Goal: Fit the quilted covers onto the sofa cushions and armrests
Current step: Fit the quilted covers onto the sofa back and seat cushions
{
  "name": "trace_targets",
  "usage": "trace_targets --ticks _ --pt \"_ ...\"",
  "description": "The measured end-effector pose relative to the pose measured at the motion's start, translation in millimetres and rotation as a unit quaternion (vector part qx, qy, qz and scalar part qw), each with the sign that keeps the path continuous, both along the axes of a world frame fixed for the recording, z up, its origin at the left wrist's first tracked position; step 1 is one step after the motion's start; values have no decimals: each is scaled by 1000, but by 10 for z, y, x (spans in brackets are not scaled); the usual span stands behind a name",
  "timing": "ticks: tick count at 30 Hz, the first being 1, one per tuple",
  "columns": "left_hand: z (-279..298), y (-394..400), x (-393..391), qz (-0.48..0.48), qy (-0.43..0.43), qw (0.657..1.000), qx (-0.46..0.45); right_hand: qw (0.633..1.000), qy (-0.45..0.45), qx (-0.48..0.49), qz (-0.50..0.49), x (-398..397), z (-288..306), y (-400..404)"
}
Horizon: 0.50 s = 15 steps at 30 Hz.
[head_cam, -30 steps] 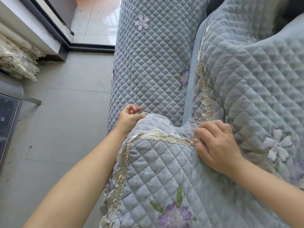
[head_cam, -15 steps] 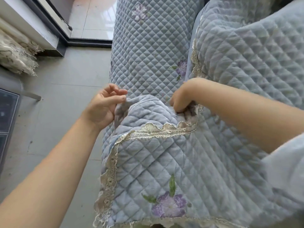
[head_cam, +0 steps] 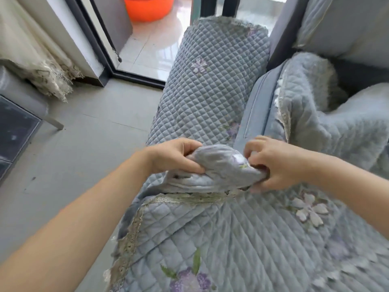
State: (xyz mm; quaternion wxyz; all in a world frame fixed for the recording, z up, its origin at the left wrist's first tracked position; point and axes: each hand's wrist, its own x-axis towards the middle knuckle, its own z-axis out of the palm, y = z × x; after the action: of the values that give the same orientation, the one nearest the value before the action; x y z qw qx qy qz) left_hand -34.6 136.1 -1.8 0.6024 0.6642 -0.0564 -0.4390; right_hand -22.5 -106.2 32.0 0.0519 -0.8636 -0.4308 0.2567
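Observation:
A grey-blue quilted seat cover (head_cam: 221, 234) with lace trim and purple flowers lies over the sofa cushion in front of me. Its far edge is bunched into a thick fold (head_cam: 221, 165). My left hand (head_cam: 174, 157) grips the left end of that fold and my right hand (head_cam: 273, 163) pinches its right end. Beyond the hands, the armrest (head_cam: 210, 85) wears its own quilted cover. Another quilted cover (head_cam: 328, 114) lies rumpled on the seat at the right, fleecy side partly up.
Grey tiled floor (head_cam: 84, 148) runs along the sofa's left. A dark-framed sliding door (head_cam: 99, 47) opens to a balcony with an orange basin (head_cam: 147, 7). A lace-edged curtain (head_cam: 37, 60) hangs at the left above a dark low table (head_cam: 14, 135). A back cushion (head_cam: 345, 24) stands at top right.
The view has tilted up, showing the door and basin. Both hands have gathered the cover's far edge into a thick bunch and hold it between them; earlier they were tucking it by the armrest.

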Motion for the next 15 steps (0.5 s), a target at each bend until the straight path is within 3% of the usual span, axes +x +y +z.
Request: trace_targets --ticks 1,2,3,4,7,10,12,13,15 --pt "-6 -37 -43 2 -43 999 20 990 117 -40 -74 19 78 19" --pt "-5 -49 -80 12 -88 995 39 953 238 -98 -158 56 123 75" --pt "-13 -53 -116 27 -125 990 51 921 293 -153 -207 130 65 88" --pt "-17 -46 -143 41 -149 987 51 914 290 -197 -205 196 -4 109" --pt "-36 -22 -209 41 -212 975 55 911 228 -338 -66 272 -128 332" --pt "-13 18 -255 56 -250 965 57 902 148 -404 -35 375 -99 415" --pt "-4 83 -250 109 -226 967 50 931 49 -358 -57 541 146 417" --pt "-8 128 -228 150 -198 967 55 943 -35 -326 -56 670 268 419" --pt "-37 174 -157 235 -147 958 75 951 -268 -156 -23 964 428 448"
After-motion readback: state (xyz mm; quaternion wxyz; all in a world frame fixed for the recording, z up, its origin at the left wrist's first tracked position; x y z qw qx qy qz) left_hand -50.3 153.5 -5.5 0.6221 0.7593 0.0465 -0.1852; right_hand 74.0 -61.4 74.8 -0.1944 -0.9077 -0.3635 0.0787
